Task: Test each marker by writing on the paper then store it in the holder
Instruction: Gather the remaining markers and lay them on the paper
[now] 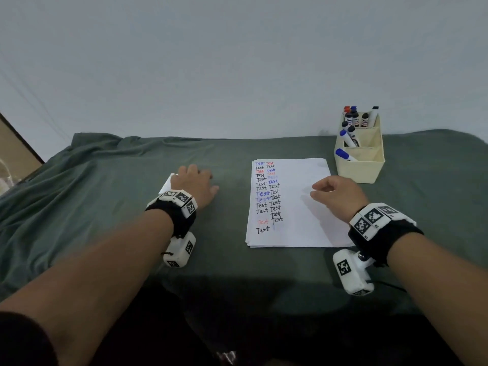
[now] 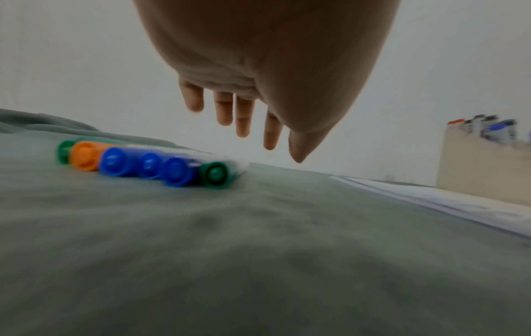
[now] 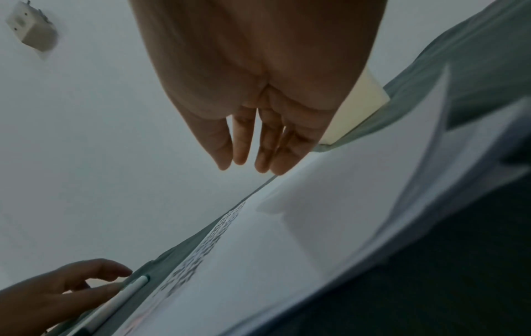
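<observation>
A row of capped markers (image 2: 143, 163), with green, orange and blue caps, lies on the green cloth left of the paper. My left hand (image 1: 200, 180) hovers over them with fingers (image 2: 244, 118) spread and straight, holding nothing. In the right wrist view its thumb lies beside the nearest white marker (image 3: 120, 297); whether they touch I cannot tell. The paper stack (image 1: 290, 207) carries two columns of "Test" words. My right hand (image 1: 319, 190) floats empty over the paper's right side, fingers (image 3: 244, 147) relaxed. The cream holder (image 1: 361, 170) with several markers stands at the back right.
The green cloth (image 1: 105, 207) covers the whole table and is wrinkled at the back left. A pale wall rises just behind the table. A small white box (image 3: 31, 29) hangs on the wall. The table's near edge falls into dark shadow.
</observation>
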